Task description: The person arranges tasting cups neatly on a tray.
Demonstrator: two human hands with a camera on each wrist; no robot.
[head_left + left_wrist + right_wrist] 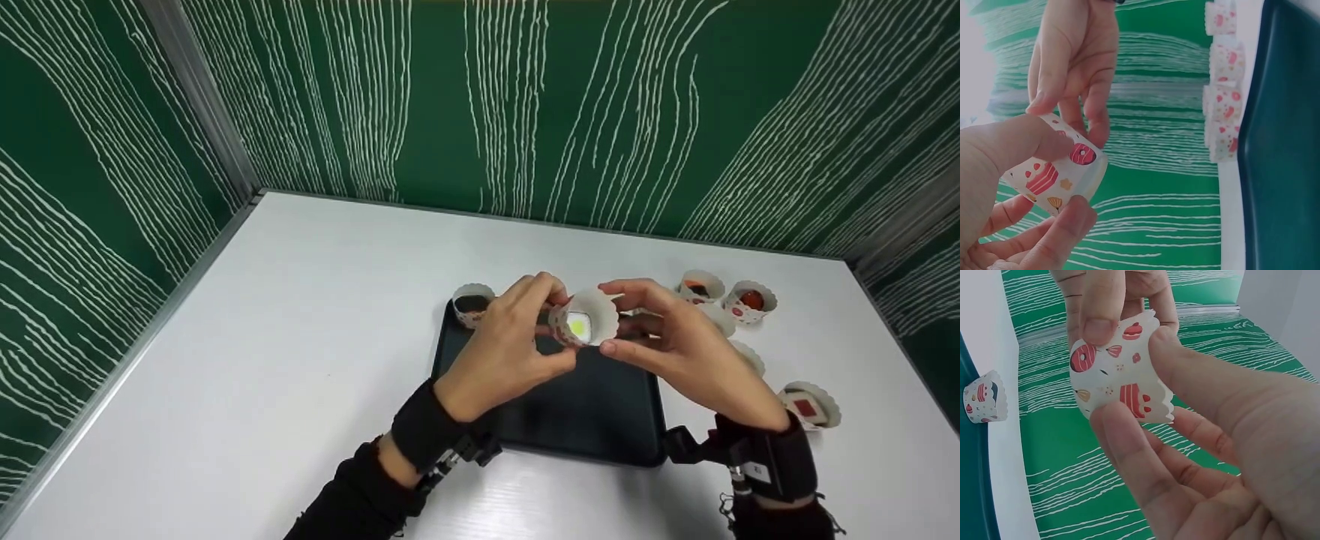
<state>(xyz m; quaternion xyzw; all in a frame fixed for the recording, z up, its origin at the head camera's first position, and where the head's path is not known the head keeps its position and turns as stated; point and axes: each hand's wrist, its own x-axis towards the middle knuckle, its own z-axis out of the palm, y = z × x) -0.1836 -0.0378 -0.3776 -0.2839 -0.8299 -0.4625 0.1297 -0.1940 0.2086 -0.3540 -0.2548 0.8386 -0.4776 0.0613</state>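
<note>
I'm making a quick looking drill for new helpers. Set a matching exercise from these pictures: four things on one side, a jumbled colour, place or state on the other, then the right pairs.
Things
1. Tray
2. Cup between the left hand and right hand
3. Cup at the tray's far left corner
4. Wall behind the table

Colour, place or state
A. Holds a white piece with a yellow-green centre
B. Green with pale wavy lines
C. Lies flat on the table, below the hands
D. Has something dark inside

Pairs: 1-C, 2-A, 3-D, 4-B
</note>
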